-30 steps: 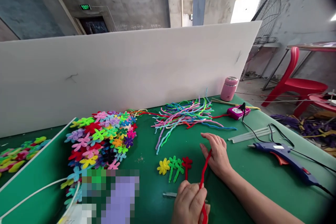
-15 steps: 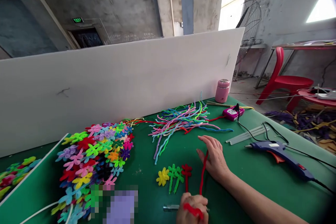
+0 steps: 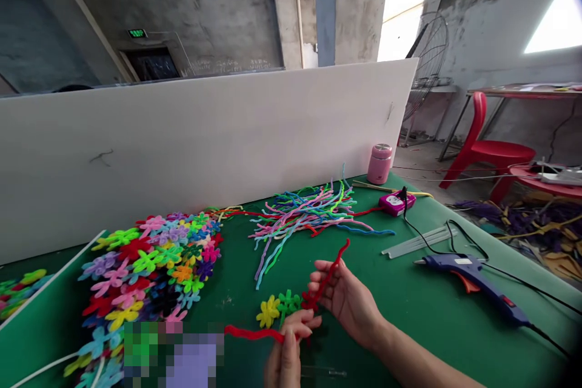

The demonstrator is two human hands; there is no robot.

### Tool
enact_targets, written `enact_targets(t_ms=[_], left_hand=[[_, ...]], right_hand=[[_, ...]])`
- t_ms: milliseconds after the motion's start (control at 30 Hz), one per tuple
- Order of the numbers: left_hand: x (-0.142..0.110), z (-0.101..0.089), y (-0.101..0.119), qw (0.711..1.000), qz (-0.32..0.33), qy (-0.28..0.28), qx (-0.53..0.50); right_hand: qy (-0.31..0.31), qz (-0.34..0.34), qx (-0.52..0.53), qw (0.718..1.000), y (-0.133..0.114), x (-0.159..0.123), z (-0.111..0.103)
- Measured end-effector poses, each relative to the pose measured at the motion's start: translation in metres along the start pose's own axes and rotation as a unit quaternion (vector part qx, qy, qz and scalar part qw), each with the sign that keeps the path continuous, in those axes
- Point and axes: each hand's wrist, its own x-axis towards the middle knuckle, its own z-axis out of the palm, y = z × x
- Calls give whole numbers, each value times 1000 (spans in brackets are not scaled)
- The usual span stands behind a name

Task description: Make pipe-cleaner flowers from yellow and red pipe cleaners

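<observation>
My left hand [image 3: 288, 348] is closed on a red pipe cleaner [image 3: 254, 333], one end of which sticks out to the left. My right hand [image 3: 354, 309] has its fingers curled round a red pipe cleaner too, whose tip points up and right; whether the two red lengths are one piece is hidden by the fingers. Just behind the hands lie a yellow pipe-cleaner flower [image 3: 268, 311], green ones [image 3: 288, 303] and a red one [image 3: 310, 301], partly covered by my fingers. A clear slim tube [image 3: 325, 371] lies near the table's front.
Pipe-cleaner flowers [image 3: 145, 260] are heaped at left beside a green divider [image 3: 40, 327]. Loose pipe cleaners [image 3: 309, 209] lie at the back. To the right are a glue gun [image 3: 473, 276], clear glue sticks [image 3: 416, 242], a magenta box [image 3: 395, 202] and a pink flask [image 3: 379, 163].
My right hand has come left and down toward my left hand, its fingers now curled round the red pipe cleaner. My left hand has moved left and turned, with a red end pointing left.
</observation>
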Motion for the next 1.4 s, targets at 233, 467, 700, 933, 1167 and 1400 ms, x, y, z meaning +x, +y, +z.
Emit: enact_targets(t_ms=[233, 467, 700, 933, 1167, 1400], left_hand=[[-4, 17, 4, 986, -90, -84, -116], [-10, 18, 38, 989, -65, -125, -35], [-10, 2, 44, 990, -88, -104, 41], [-15, -2, 32, 968, -169, -186, -20], [-15, -6, 30, 939, -231, -219, -129], [-15, -13, 25, 944, -227, -214, -109]], right_hand=[[-17, -21, -57, 998, 1, -4, 4], [-48, -40, -145, 987, -26, -4, 0], [-20, -125, -323, 938, -56, -20, -6], [-67, -287, -642, 708, -53, -48, 4], [-211, -220, -672, 674, -33, -52, 5], [-171, -163, -634, 737, -25, -52, -7]])
